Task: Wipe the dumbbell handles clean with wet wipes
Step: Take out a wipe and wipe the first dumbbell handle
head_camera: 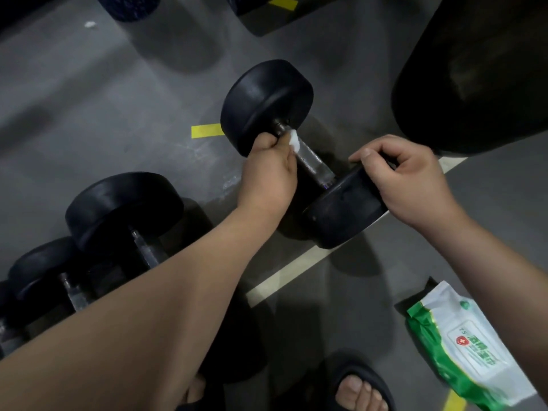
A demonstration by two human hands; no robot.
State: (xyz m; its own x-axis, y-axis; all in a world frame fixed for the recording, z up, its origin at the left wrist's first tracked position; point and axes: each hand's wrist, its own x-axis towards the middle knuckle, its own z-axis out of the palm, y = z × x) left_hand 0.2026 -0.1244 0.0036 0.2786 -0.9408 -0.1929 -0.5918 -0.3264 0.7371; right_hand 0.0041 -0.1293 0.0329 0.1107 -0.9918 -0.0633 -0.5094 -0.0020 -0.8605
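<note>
Nearest us, a sandalled foot [360, 390] stands on the floor [118, 114]. The pack [462, 351] of wipes lies to its right, well apart from the work. To the left, spare dumbbells [124, 209] lie side by side.

Further out is the dumbbell [323, 173] we are cleaning. Our right hand [412, 182] has its fingers curled over the rim of the near head [344, 215], steadying it. From there the handle [311, 158] runs up and left to the far head [267, 96]. Our left hand [268, 176] sits at that far end, fingers closed round a bunched wipe [294, 141] and pressing it to the bar just beside the collar.

To do this stroke well, we judge the wipe should wrap right round the bar and travel its whole length toward the near head. The right hand can roll the dumbbell so the underside gets reached. The textured grip will likely want firm pressure.

Most of the wipe is hidden in the palm, so we cannot tell how much of it meets metal. The handle's underside is out of sight. We cannot tell whether the near head rests on the floor or is lifted. Our forearm covers part of the spare dumbbells, and the frame edge cuts them off.
</note>
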